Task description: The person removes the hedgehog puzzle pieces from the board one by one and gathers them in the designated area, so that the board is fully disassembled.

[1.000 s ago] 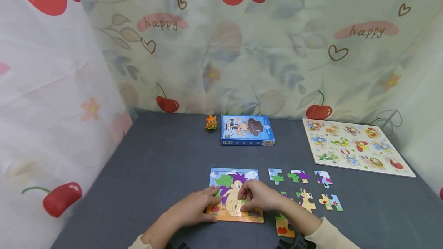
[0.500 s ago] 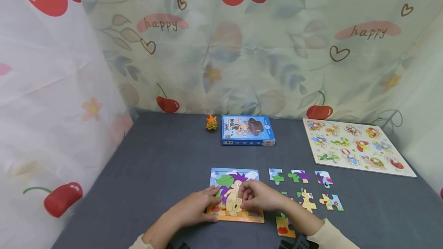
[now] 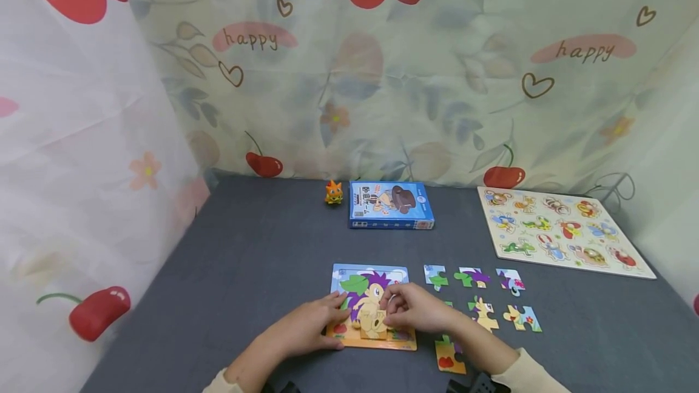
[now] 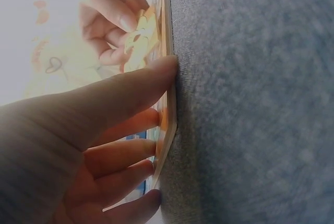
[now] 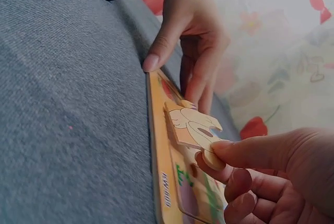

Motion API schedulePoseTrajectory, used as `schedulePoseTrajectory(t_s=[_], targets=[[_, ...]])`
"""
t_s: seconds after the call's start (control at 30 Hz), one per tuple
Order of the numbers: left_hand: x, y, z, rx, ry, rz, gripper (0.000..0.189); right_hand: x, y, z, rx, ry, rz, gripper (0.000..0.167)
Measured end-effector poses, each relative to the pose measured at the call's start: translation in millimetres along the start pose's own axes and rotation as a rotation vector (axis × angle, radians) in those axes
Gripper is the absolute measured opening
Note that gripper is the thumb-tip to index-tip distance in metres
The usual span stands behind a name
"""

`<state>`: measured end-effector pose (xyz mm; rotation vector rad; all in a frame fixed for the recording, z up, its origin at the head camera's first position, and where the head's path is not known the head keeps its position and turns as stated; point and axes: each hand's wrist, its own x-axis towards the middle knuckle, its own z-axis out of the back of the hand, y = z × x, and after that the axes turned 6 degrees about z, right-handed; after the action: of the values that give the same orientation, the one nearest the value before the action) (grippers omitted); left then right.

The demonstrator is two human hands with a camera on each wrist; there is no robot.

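A jigsaw board [image 3: 371, 268] with a purple-haired hedgehog picture lies at the table's front middle. My left hand [image 3: 312, 324] rests on its left side, fingers fairly straight, thumb at the front edge. My right hand [image 3: 419, 309] pinches a cream and orange puzzle piece [image 3: 374, 324] between thumb and index finger, over the lower middle of the board. In the right wrist view the piece [image 5: 190, 126] is tilted, its pinched end raised above the tray. The left wrist view shows my left thumb [image 4: 159, 72] on the board's rim.
Several loose puzzle pieces [image 3: 484, 315] lie right of the board, one [image 3: 450, 356] partly behind the right forearm. Farther back stand an orange toy figure [image 3: 334, 192] and a blue box [image 3: 391, 205]. An insect peg puzzle [image 3: 562, 232] lies at the back right.
The right hand has shifted slightly right, and the pinched puzzle piece with it, after turning a little. The left hand keeps its place on the board.
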<state>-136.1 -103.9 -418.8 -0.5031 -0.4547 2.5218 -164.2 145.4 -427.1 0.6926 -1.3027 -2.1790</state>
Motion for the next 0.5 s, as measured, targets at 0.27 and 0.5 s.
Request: schedulePoseTrajectory(t_s=[0.27,0.5], targets=[[1.9,2.0,-1.8,-0.003,0.002,0.011,0.054,-13.6,0.3,8.6,0.063,-0.025,0.0,0.018],[1.0,1.6,-1.7,-0.007,0.003,0.016,0.054,-33.0,-6.9,18.3,0.112,-0.051,-0.003,0.022]])
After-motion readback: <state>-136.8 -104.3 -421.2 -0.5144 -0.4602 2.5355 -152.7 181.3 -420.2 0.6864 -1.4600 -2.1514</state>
